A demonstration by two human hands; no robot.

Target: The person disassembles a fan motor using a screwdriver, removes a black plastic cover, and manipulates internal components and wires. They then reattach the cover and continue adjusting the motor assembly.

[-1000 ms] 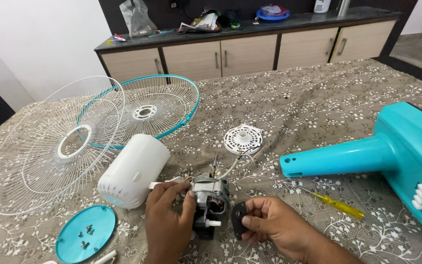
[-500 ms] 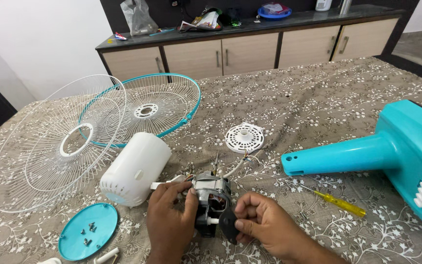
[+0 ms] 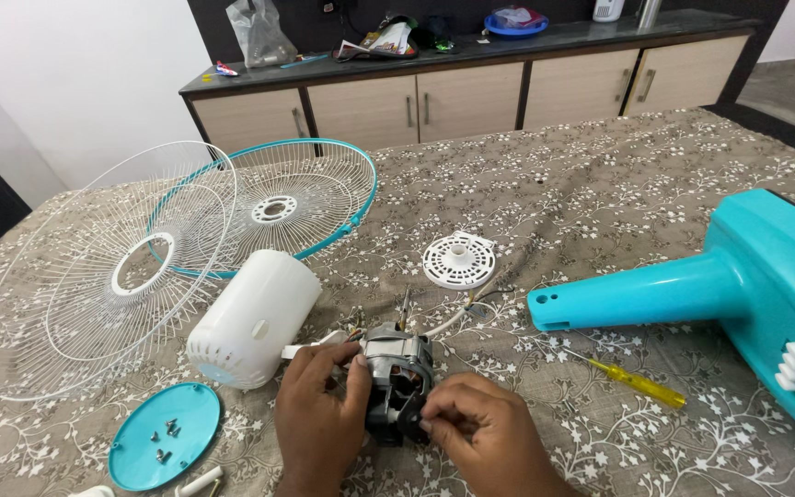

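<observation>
Head view, looking down on a fan taken apart on a desk (image 3: 600,184) covered by a brown cloth with white flowers. The fingers (image 3: 353,373) of the left hand (image 3: 316,419) are curled closed around the left side of the fan motor (image 3: 396,377), a small grey metal unit standing near the front edge of the desk, with a thin shaft rising from its top. The fingers (image 3: 434,423) of the right hand (image 3: 485,442) are pinched tight on a small black part (image 3: 410,416) pressed against the lower front of the motor; whether that part is fixed to the motor cannot be told. White wires (image 3: 453,317) run from the motor up and to the right.

Just left of the motor, touching the left hand's side, lies a white cylindrical motor cover (image 3: 250,317) on its side. Below it rests a round teal cap (image 3: 164,447) holding several loose screws (image 3: 167,440). Farther left and behind, two wire fan guards lie overlapped: a white guard (image 3: 94,276) in front and a teal-rimmed guard (image 3: 278,207) behind. A white round slotted disc (image 3: 458,259) lies beyond the motor. To the right, a yellow-handled screwdriver (image 3: 632,382) lies near the teal fan stand (image 3: 720,285), whose neck points toward the motor and whose base carries white push buttons (image 3: 793,364). Along the far wall stands a cabinet (image 3: 471,92) with a dark top bearing assorted clutter.
</observation>
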